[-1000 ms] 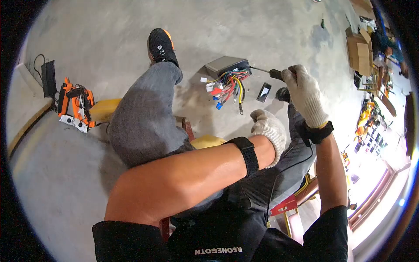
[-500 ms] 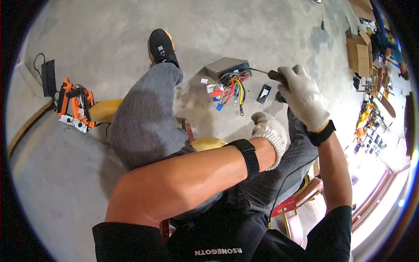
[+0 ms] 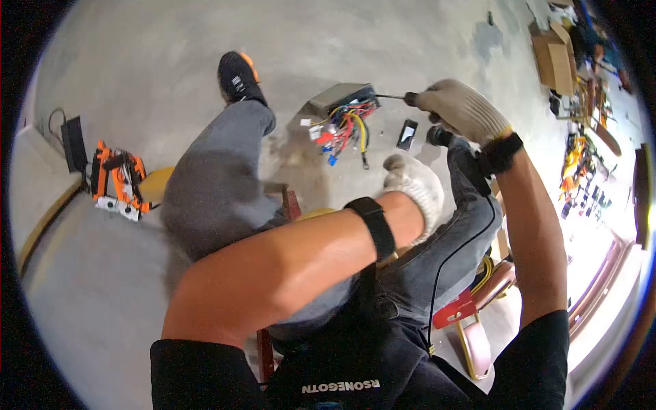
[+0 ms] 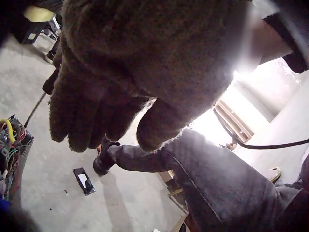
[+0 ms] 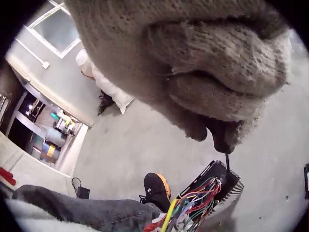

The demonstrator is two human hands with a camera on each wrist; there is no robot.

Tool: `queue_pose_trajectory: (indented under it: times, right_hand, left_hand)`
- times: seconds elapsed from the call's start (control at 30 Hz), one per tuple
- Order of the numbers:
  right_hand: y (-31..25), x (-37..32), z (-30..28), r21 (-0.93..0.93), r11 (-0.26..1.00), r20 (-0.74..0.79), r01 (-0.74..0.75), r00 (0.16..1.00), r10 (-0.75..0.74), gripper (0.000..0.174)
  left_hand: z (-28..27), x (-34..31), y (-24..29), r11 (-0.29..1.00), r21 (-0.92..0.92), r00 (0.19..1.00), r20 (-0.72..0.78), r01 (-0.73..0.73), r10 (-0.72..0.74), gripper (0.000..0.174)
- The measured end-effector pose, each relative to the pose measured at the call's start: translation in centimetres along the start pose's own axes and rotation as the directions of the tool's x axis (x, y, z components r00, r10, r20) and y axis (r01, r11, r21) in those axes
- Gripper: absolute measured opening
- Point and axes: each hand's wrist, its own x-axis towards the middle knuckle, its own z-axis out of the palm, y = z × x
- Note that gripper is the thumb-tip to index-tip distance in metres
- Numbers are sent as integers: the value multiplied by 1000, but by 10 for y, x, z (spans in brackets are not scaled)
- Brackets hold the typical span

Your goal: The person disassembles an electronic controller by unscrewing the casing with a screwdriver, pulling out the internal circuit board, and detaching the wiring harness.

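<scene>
My right hand [image 3: 468,113], in a white knitted glove, grips the black handle of a screwdriver [image 3: 411,99]. The thin shaft runs left to the near end of a grey metal controller box [image 3: 342,96] on the floor, and its tip overlaps that end. A bundle of coloured wires [image 3: 345,130] with plugs spills from the box. In the right wrist view the gloved fingers [image 5: 217,92] curl round the screwdriver handle [image 5: 219,137]. My left hand [image 3: 413,188], gloved too, hangs loosely over my leg and holds nothing; the left wrist view shows its fingers [image 4: 82,116] relaxed.
A small flat black rectangle [image 3: 407,134] lies on the floor right of the wires. An orange and black frame [image 3: 119,178] stands at left beside a black adapter [image 3: 73,143]. A cardboard box [image 3: 553,58] and assorted tools are at far right. My shoe [image 3: 239,76] is left of the controller.
My right hand has tilted over the screwdriver handle, its wrist turning. The shaft's tip stays at the box's end. The head view has shifted slightly; the left hand keeps its pose.
</scene>
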Motion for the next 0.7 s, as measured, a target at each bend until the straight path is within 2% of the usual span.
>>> queue_pose_trajectory:
  times: [0.03, 0.07, 0.1, 0.13, 0.2, 0.23, 0.27, 0.3, 0.33, 0.37, 0.4, 0.43, 0.47, 0.5, 0.53, 0.57, 0.6, 0.63, 0.67, 0.7]
  right_hand:
    - [21, 12, 4, 9, 1000, -25, -21, 999, 21, 27]
    - [47, 27, 15, -233, 897, -206, 375, 883, -422, 26]
    - [66, 28, 20, -519, 595, -239, 613, 565, -790, 38]
    - [68, 19, 17, -529, 613, -268, 587, 569, -777, 38]
    - [58, 13, 15, -360, 792, -157, 493, 805, -572, 25]
    - [50, 8, 13, -360, 798, -194, 484, 797, -572, 25]
    - [42, -1, 12, -19, 986, -187, 165, 968, -166, 31]
    - [36, -15, 12, 300, 928, -22, -220, 971, 237, 39]
    - [33, -38, 15, 485, 852, -88, -198, 958, 272, 53]
    - [42, -51, 27, 618, 772, -157, -151, 938, 310, 55]
    - [56, -60, 48, 781, 621, -191, -74, 917, 350, 55]
    - [69, -69, 70, 897, 441, -216, 23, 894, 393, 55]
    - [75, -82, 86, 947, 321, -159, 11, 885, 438, 47]
    - [104, -80, 119, 991, 118, -97, 63, 944, 314, 39]
    - [118, -76, 149, 989, -123, -43, 83, 952, 302, 36]
    - [122, -74, 176, 928, -364, 16, 86, 963, 269, 33]
    - [121, -74, 194, 913, -398, 14, 93, 966, 257, 33]
    - [121, -70, 209, 840, -531, 71, 113, 947, 313, 31]
    - [122, -63, 222, 749, -650, 144, 132, 924, 354, 29]
    - [129, -47, 239, 728, -675, 156, 117, 931, 330, 29]
  left_hand:
    - [-3, 1, -1, 1000, 16, 1000, -25, -1, 1, 32]
    - [5, 8, -5, 1000, -2, 998, -54, -17, 17, 30]
    - [8, 8, -7, 1000, -23, 996, -92, 12, -15, 24]
    - [12, 6, -10, 1000, -6, 994, -113, 3, -3, 21]
    - [18, 4, -18, 999, 48, 993, -121, -3, 9, 19]
    - [21, 5, -23, 998, 62, 982, -187, 19, -7, 18]
    - [24, 4, -28, 997, 71, 968, -248, 40, -21, 17]
    - [26, 7, -35, 994, 102, 972, -236, 40, -15, 17]
    - [27, 12, -42, 993, 90, 974, -220, 77, -56, 20]
    - [22, 11, -44, 990, 81, 975, -203, 114, -95, 22]
    - [16, 6, -46, 991, 43, 970, -214, 125, -113, 27]
    - [7, 8, -47, 981, 15, 968, -162, 194, -189, 30]
    - [2, 11, -48, 969, -12, 955, -166, 246, -244, 32]
    - [-1, 14, -51, 953, -39, 938, -170, 301, -303, 33]
    - [-4, 18, -53, 952, -2, 939, -165, 307, -303, 33]
    - [-5, 20, -56, 938, -41, 895, -285, 345, -342, 35]
    - [-5, 21, -55, 922, -85, 836, -396, 378, -379, 38]
    - [-12, 27, -55, 902, -111, 814, -396, 418, -426, 43]
    - [-15, 35, -59, 882, -54, 814, -363, 468, -454, 45]
    - [-18, 46, -63, 859, 5, 812, -330, 511, -481, 46]
